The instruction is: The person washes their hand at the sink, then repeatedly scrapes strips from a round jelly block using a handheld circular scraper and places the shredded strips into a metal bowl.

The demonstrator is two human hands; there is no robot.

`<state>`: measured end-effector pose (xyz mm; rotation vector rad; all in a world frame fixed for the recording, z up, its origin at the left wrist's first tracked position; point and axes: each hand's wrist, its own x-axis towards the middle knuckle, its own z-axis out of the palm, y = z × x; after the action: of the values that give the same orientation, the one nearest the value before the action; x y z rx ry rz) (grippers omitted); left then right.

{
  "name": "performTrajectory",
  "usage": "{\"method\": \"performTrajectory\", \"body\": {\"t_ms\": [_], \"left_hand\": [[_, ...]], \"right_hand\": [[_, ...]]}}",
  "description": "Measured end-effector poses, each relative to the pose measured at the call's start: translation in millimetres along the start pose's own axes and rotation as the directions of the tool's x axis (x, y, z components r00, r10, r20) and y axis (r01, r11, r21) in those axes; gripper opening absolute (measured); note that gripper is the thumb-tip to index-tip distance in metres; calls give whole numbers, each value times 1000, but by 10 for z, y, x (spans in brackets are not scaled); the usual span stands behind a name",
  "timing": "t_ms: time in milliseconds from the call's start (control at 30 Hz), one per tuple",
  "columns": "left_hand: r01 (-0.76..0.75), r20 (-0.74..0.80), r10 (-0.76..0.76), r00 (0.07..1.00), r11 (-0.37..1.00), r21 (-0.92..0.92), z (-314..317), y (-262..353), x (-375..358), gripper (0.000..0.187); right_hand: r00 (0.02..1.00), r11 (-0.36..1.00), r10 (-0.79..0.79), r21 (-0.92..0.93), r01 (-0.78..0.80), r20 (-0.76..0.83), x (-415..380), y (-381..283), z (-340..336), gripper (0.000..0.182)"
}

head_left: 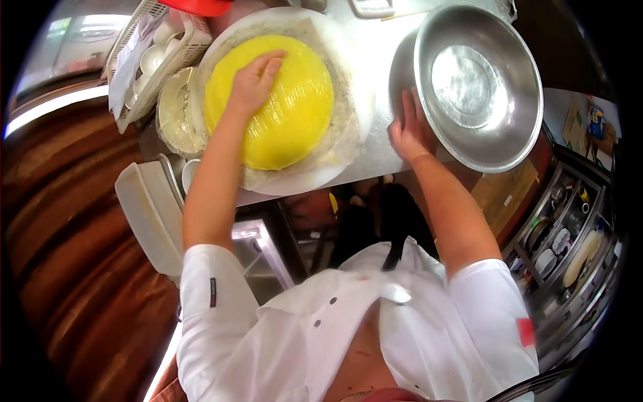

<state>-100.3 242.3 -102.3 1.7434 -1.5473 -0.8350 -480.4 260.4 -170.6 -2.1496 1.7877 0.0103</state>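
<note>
My left hand (254,84) rests on a round, flat yellow slab (295,120) covered with wrinkled clear plastic wrap. Its fingers lie on the wrap, slightly bent, with the thumb apart. Under the slab are a creased, pale sheet (345,114) and a large round white board (366,100). My right hand (412,130) is beside a big stainless steel bowl (499,144), fingers stretched out along its outer wall. The bowl's rim hides part of those fingers, and the bowl's inside shows only bare metal.
A white plastic basket (191,47) with white cups stands at the upper left, beside a plastic-covered bowl (179,110). Lower down is a pale plastic tub (151,214). Something red (201,5) shows at the top. A cluttered rack (562,234) is at the right.
</note>
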Motion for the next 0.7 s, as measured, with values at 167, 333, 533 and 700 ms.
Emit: {"method": "performTrajectory", "body": {"t_ms": [167, 333, 533, 700], "left_hand": [[121, 58, -108, 992, 945, -304, 346, 353, -761, 35], [247, 127, -212, 969, 797, -551, 580, 294, -1515, 41], [201, 182, -660, 729, -49, -978, 79, 415, -2316, 54], [-55, 150, -727, 670, -251, -966, -317, 168, -3619, 50]], "right_hand": [[993, 998, -60, 19, 62, -105, -9, 30, 60, 65], [975, 992, -126, 6, 129, -182, -7, 79, 132, 62], [956, 987, -146, 20, 156, -254, 14, 136, 296, 59], [849, 922, -388, -138, 363, -359, 221, 453, 567, 57]]}}
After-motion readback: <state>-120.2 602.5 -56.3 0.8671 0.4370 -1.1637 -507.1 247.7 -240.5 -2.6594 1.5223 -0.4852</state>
